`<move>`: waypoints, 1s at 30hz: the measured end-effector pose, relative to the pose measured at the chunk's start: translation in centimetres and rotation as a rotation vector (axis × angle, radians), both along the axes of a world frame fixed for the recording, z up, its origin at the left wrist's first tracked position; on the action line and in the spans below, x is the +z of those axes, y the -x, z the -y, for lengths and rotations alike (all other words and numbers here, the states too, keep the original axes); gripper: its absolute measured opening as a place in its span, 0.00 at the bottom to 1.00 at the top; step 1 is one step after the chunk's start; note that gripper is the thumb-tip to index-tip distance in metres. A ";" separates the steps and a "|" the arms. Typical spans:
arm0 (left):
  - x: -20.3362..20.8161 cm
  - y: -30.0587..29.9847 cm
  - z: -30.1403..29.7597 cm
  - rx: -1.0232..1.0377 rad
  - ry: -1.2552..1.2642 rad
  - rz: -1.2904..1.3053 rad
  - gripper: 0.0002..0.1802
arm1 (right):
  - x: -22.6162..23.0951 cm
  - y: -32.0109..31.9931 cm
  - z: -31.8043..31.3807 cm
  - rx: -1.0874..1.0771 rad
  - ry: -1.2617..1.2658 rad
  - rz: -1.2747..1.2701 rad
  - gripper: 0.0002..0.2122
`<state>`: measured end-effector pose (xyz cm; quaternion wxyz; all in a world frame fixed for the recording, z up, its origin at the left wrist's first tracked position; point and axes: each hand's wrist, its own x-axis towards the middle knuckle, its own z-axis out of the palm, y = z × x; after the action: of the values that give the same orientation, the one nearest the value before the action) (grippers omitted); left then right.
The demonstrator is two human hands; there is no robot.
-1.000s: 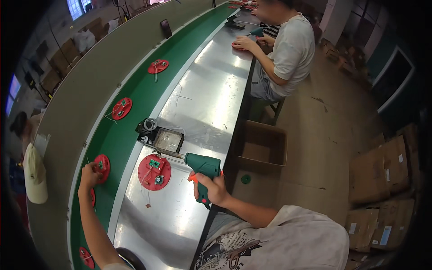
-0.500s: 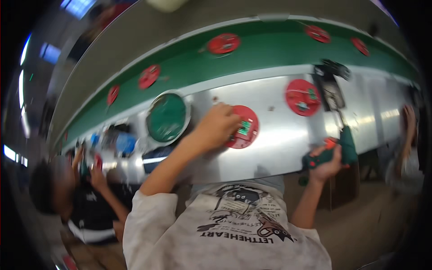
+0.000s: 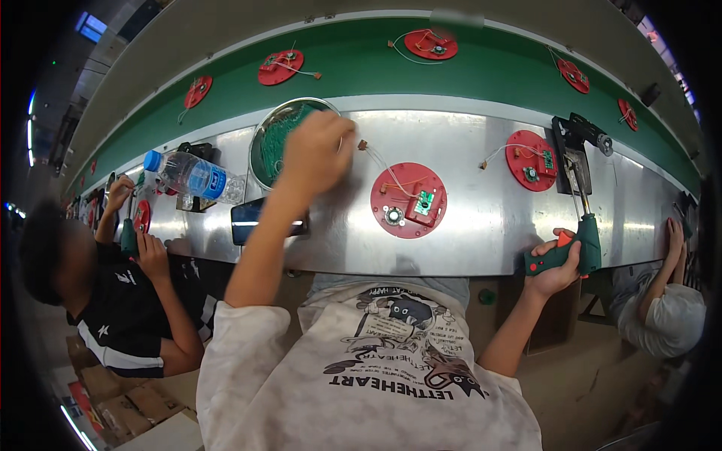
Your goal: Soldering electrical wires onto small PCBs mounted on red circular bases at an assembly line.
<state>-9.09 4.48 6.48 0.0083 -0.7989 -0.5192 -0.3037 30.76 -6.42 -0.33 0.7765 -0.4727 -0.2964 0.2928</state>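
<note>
My left hand (image 3: 319, 150) is above the right side of a metal bowl (image 3: 253, 154) filled with thin green strands (image 3: 280, 141). Its fingers are drawn together; whether something small is pinched in them cannot be made out. My right hand (image 3: 557, 272) grips a green soldering gun (image 3: 591, 244) with an orange trigger, near the bench's front edge. The gun's metal tip points away, into a dark stand (image 3: 569, 150). Between my hands lies a red disc (image 3: 413, 225) with a small green circuit board, a round metal part and white wires ending in a brown connector.
Another wired red disc (image 3: 519, 169) lies beside the stand. A water bottle (image 3: 197, 177) and a dark phone (image 3: 248, 219) are left, near the bowl. Several red discs ride the green belt (image 3: 353, 60) behind the metal bench (image 3: 466, 248). People work at left (image 3: 128, 301) and right (image 3: 669, 308).
My left hand has left the middle red disc and moved left and away to the bowl. The right hand still grips the soldering gun. The view has shifted and is sharper.
</note>
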 end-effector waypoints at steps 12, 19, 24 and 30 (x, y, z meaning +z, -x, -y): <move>-0.9 6.6 -2.7 -0.107 0.142 -0.179 0.10 | 0.7 0.3 -0.1 0.010 0.023 0.000 0.17; -0.7 6.7 -3.1 -0.185 0.072 0.008 0.07 | 0.6 0.3 -0.2 0.019 0.057 -0.007 0.17; -0.4 6.8 -2.8 -0.193 0.089 0.281 0.08 | 0.7 0.3 -0.2 0.048 0.063 0.006 0.17; -0.1 5.1 -2.4 -0.100 0.185 0.536 0.08 | 0.5 0.0 -0.2 0.011 0.108 0.025 0.17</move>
<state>-14.21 6.92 6.34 -0.2170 -0.7123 -0.4881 -0.4554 30.75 -6.23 0.17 0.7444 -0.5159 -0.2925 0.3067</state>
